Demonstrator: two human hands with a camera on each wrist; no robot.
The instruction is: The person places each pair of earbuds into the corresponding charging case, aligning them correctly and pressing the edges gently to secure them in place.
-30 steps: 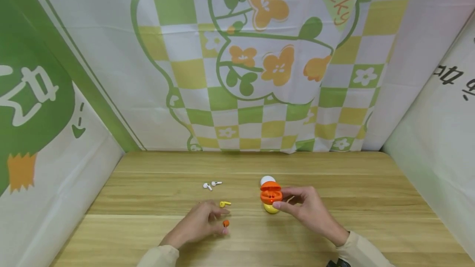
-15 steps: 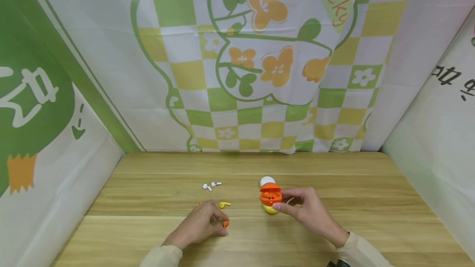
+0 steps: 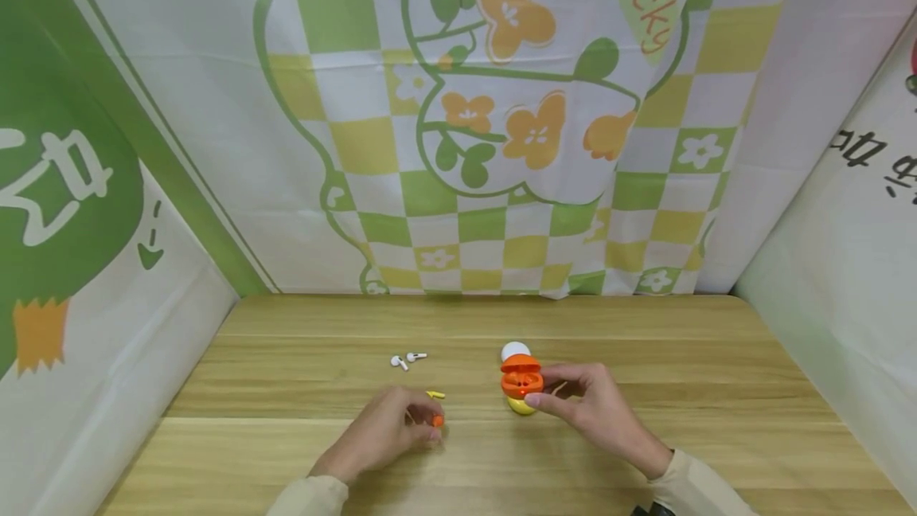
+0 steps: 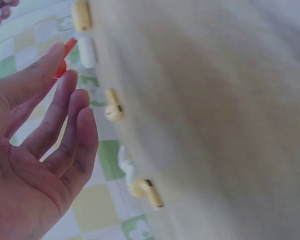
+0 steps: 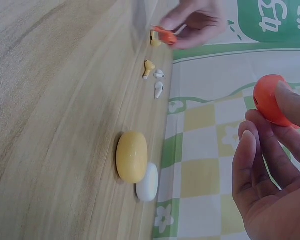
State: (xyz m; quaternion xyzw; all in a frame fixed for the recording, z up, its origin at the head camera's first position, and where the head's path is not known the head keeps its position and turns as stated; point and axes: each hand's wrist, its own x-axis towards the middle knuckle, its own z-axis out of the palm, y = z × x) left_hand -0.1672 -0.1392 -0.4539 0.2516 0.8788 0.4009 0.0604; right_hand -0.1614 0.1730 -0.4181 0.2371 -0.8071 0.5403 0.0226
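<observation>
Between thumb and fingertips, my left hand [image 3: 380, 432] pinches an orange earbud [image 3: 438, 420], held off the table in the left wrist view. My right hand [image 3: 598, 408] holds an orange earbud case [image 3: 521, 383] with its lid up, raised above the table. No earbud can be made out in the case. Beyond the left hand lie a yellow earbud [image 3: 436, 395], partly covered in the head view, and a second yellow earbud [image 4: 147, 192], seen from the wrist. Two white earbuds [image 3: 399, 362] lie farther back.
A closed yellow case [image 5: 132, 157] and a closed white case [image 5: 147, 183] stand on the wooden table [image 3: 645, 325], close to each other. Printed cloth [image 3: 473, 221] hangs behind the table's back edge, with more cloth at both sides.
My left hand has turned and risen slightly with the orange earbud, now covering more of the yellow earbud behind it. My right hand and the orange case stay nearly where they were.
</observation>
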